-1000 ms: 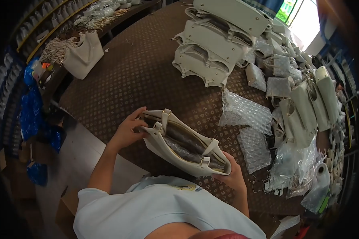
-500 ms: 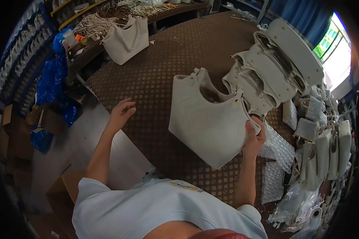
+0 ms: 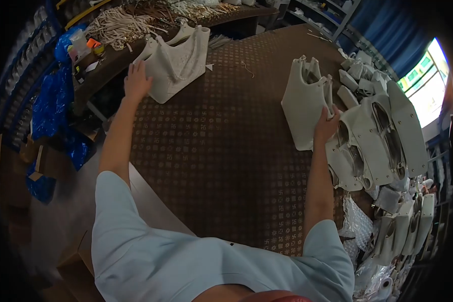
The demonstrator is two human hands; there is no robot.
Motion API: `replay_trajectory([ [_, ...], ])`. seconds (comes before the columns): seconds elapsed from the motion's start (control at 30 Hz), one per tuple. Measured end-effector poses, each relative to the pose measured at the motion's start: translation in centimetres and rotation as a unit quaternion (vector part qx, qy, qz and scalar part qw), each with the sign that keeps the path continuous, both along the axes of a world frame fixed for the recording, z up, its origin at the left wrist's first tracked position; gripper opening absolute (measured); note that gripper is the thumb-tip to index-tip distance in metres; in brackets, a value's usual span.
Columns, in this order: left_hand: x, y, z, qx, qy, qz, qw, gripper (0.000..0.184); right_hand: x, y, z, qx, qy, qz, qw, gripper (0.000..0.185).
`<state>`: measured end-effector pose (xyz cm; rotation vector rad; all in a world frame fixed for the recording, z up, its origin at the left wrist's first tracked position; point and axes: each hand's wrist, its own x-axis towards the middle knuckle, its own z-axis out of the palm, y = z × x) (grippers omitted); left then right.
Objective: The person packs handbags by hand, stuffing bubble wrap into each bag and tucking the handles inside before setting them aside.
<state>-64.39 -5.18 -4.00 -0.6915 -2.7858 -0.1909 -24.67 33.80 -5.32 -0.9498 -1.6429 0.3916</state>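
Note:
A cream handbag point(image 3: 302, 108) stands at the right of the patterned brown tabletop, turned partly side-on. My right hand point(image 3: 327, 125) is closed on its near upper edge, by the strap. At the far left, a second cream handbag point(image 3: 178, 68) stands upright with its opening and straps showing. My left hand point(image 3: 137, 83) reaches to that bag's left side with its fingers stretched out against it; whether the thumb grips the bag, I cannot tell. Just right of my right hand, a row of cream handbags point(image 3: 370, 136) leans together.
Bundled cords point(image 3: 118, 27) lie on a side table at the far left. Blue plastic bags point(image 3: 53, 108) hang beside it. Bubble wrap point(image 3: 356, 221), clear plastic film point(image 3: 372, 277) and more handbags point(image 3: 405, 226) crowd the right. A cardboard box point(image 3: 78, 256) sits at lower left.
My right hand has moved the handbag from the middle to the far right, beside the row. My left hand has reached forward from above the table edge to the left handbag. The view has shifted.

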Motion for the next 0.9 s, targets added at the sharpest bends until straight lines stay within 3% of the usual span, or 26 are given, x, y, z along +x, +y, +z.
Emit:
replay_trajectory([
  [0.1, -4.8, 2.1, 0.3, -0.036, -0.095, 0.045, 0.994, 0.065, 1.9, 0.5, -2.4, -0.031, -0.066, -0.027, 0.997, 0.047],
  [0.2, -4.5, 4.1, 1.2, -0.068, -0.110, 0.070, 0.989, 0.058, 4.1, 0.9, -4.2, -0.051, -0.156, -0.031, 0.986, 0.052],
  [0.27, -5.0, 4.4, 0.7, -0.014, -0.098, 0.053, 0.994, 0.040, 4.9, 1.3, -3.6, -0.043, -0.206, -0.026, 0.977, 0.055],
  [0.33, -4.6, 4.9, -0.6, 0.004, -0.086, 0.018, 0.996, 0.034, 5.3, 0.7, -1.9, -0.200, -0.214, 0.043, 0.955, 0.060],
  [0.37, -4.1, 4.8, -1.3, 0.018, -0.076, -0.008, 0.997, 0.028, 5.6, 0.8, -2.1, -0.204, -0.207, 0.039, 0.956, 0.060],
  [0.4, -2.6, 4.6, -1.5, 0.014, -0.070, -0.014, 0.997, 0.028, 5.8, 0.9, -2.4, -0.183, -0.211, 0.043, 0.959, 0.060],
  [0.47, 1.6, 4.2, -2.1, 0.102, 0.064, -0.130, 0.984, 0.023, 6.7, 0.1, -2.7, -0.168, -0.212, 0.046, 0.962, 0.060],
  [0.5, 4.1, 4.0, -1.3, 0.097, 0.066, -0.131, 0.984, 0.023, 7.1, -1.0, -2.1, -0.061, -0.205, 0.034, 0.976, 0.057],
  [0.53, 7.0, 3.7, 0.3, 0.103, 0.040, -0.147, 0.983, 0.020, 7.4, -2.6, -1.4, 0.043, -0.196, 0.026, 0.979, 0.054],
  [0.57, 9.8, 3.0, 1.8, 0.107, 0.013, -0.162, 0.981, 0.019, 7.7, -4.7, -0.2, 0.034, -0.194, 0.032, 0.980, 0.054],
  [0.63, 14.9, 1.3, 4.2, 0.144, -0.033, -0.207, 0.967, 0.017, 8.7, -9.7, 3.9, -0.031, -0.119, 0.223, 0.967, 0.051],
  [0.7, 19.6, 0.0, 5.7, 0.183, -0.079, -0.257, 0.946, 0.016, 9.8, -13.3, 6.7, 0.082, -0.151, 0.288, 0.942, 0.058],
  [0.73, 21.9, -0.7, 6.1, 0.230, -0.132, -0.283, 0.922, 0.016, 10.4, -15.0, 8.5, 0.074, -0.149, 0.286, 0.944, 0.058],
  [0.8, 26.6, -1.1, 6.2, 0.268, -0.190, -0.313, 0.891, 0.017, 11.6, -18.0, 11.0, 0.213, -0.287, 0.305, 0.883, 0.060],
  [0.83, 29.2, -1.2, 5.9, 0.277, -0.190, -0.351, 0.874, 0.020, 12.5, -19.0, 10.6, 0.203, -0.288, 0.301, 0.886, 0.060],
  [0.9, 34.2, -1.2, 5.4, 0.274, -0.208, -0.387, 0.855, 0.023, 15.0, -20.7, 9.4, 0.189, -0.421, 0.340, 0.819, 0.047],
])
